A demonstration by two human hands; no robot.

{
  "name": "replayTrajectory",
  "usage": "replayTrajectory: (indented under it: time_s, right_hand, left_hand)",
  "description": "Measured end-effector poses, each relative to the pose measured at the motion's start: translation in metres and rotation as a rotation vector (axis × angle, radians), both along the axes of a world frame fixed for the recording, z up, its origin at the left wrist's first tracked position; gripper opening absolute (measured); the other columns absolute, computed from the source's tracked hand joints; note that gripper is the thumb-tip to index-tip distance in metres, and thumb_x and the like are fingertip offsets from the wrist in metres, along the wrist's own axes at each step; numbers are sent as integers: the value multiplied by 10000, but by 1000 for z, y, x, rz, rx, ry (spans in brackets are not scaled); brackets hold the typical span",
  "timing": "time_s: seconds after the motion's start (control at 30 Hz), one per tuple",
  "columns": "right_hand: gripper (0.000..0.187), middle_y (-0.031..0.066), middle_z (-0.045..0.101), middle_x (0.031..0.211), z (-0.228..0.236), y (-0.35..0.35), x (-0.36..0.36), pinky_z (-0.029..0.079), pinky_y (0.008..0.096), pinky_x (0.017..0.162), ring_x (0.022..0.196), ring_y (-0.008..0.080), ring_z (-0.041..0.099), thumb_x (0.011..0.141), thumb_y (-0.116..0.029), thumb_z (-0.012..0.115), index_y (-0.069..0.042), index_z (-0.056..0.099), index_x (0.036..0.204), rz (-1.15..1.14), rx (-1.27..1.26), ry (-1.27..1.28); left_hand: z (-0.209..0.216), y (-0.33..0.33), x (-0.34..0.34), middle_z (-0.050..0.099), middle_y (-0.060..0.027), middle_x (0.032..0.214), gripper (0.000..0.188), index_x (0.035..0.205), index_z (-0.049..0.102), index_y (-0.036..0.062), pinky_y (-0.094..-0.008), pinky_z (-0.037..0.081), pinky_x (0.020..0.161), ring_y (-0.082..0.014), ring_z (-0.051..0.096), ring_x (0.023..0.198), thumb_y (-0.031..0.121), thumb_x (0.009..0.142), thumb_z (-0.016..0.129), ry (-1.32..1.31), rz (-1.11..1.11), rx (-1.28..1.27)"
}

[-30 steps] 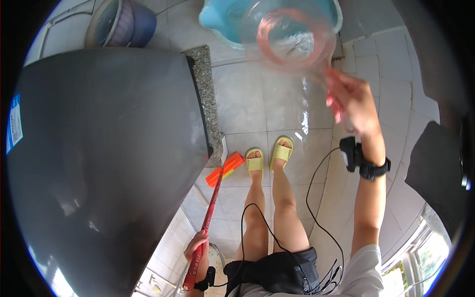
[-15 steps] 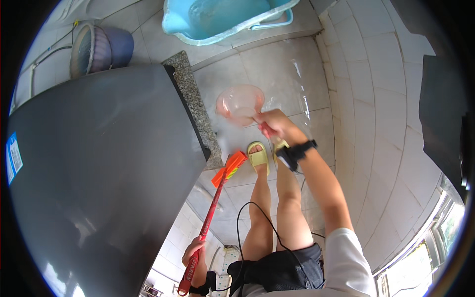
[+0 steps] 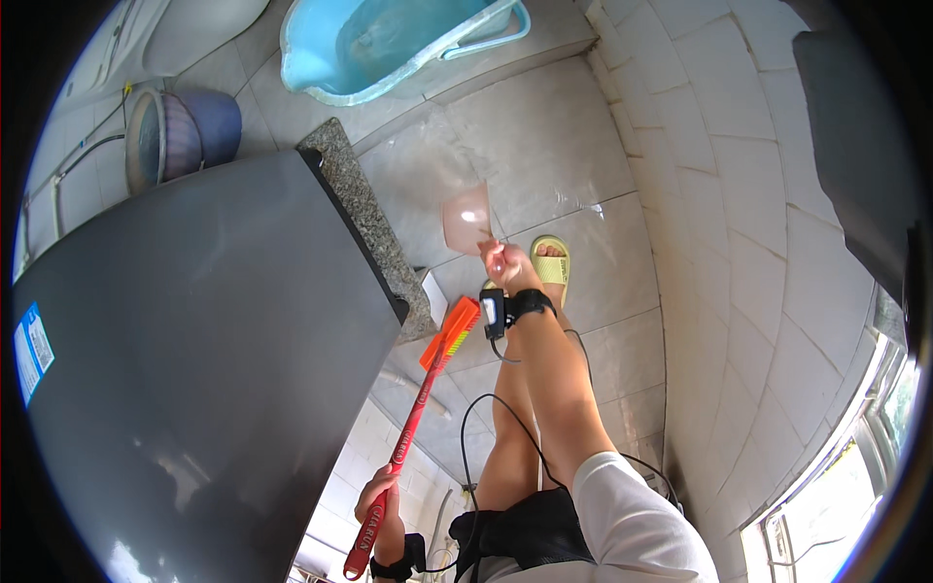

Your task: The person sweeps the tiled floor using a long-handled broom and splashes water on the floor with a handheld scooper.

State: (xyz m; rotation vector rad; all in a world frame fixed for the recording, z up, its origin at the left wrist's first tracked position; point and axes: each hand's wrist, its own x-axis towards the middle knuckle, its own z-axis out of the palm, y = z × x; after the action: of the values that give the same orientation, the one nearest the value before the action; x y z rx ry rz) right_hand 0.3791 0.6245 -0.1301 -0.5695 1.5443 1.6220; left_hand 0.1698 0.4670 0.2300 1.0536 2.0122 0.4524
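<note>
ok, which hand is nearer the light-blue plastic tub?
Right: the right hand, holding the pinkish translucent scoop, is below the tub in the picture; the left hand, on the long red pole, is much lower, farther away.

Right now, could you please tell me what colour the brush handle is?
The brush handle is red, seen best in the head view.

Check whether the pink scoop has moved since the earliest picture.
Yes. Against the stone ledge, the scoop has moved left and nearer the person's feet: earlier it overlapped the blue tub in view, and now shows beside the ledge.
</note>
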Motion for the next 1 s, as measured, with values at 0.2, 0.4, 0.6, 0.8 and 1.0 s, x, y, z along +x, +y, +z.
replayTrajectory:
  time_s: [0.2,0.4,0.6,0.8,1.0]
  right_hand:
    - [149,67,446,601,11,-59,11,433,191,395,456,113,440,802,3,271,27,415,832,-115,-127,37]
    - [137,63,449,603,35,-101,24,435,188,406,463,108,445,805,-7,291,16,421,841,-54,-38,21]
    - [115,34,463,598,80,-101,27,432,196,434,480,103,450,836,-104,367,-31,452,810,51,-35,9]
    - [138,32,478,606,142,-68,42,417,234,422,479,111,458,852,-184,397,-70,467,820,446,66,-362]
    - [312,59,505,642,206,-13,83,378,224,346,394,97,417,821,-157,445,-22,428,1102,1273,363,-917]
  left_hand:
    - [1,2,1,571,-135,874,105,794,539,-14,-327,429,791,-242,540,883,-90,724,516,-47,16,10]
    - [0,8,5,571,-138,879,94,791,546,-19,-326,422,803,-238,537,887,-84,730,513,-60,50,-6]
    - [1,11,3,568,-142,886,78,802,540,-28,-325,421,804,-237,530,900,-69,746,506,-64,62,-24]
    - [3,18,12,555,-155,927,75,808,537,-35,-326,410,817,-243,520,919,-66,750,499,-99,143,-29]
    - [2,15,6,549,-158,959,87,827,540,-29,-314,395,833,-237,514,939,-57,756,498,-104,209,-3]
